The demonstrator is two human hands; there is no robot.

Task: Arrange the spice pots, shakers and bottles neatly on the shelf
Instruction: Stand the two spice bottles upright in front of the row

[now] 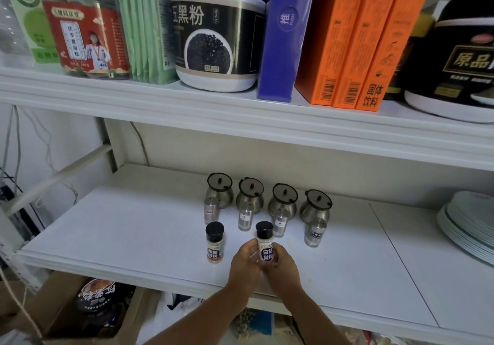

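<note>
On the white shelf (139, 227) several steel pots with dark lids (250, 193) stand in a row at the back. In front of them stands a row of small steel shakers (245, 216). A black-capped spice bottle (214, 243) stands alone nearer the front edge. Both hands hold a second black-capped bottle (265, 244) upright, just right of the first. My left hand (244, 264) grips its left side and my right hand (283, 267) grips its right side. Its base is hidden by my fingers.
A stack of pale plates (466, 224) sits at the shelf's right end. The upper shelf (213, 106) overhangs, packed with jars, boxes and orange cartons (355, 39). Cardboard boxes (64, 312) lie below the shelf. Cables hang at the left.
</note>
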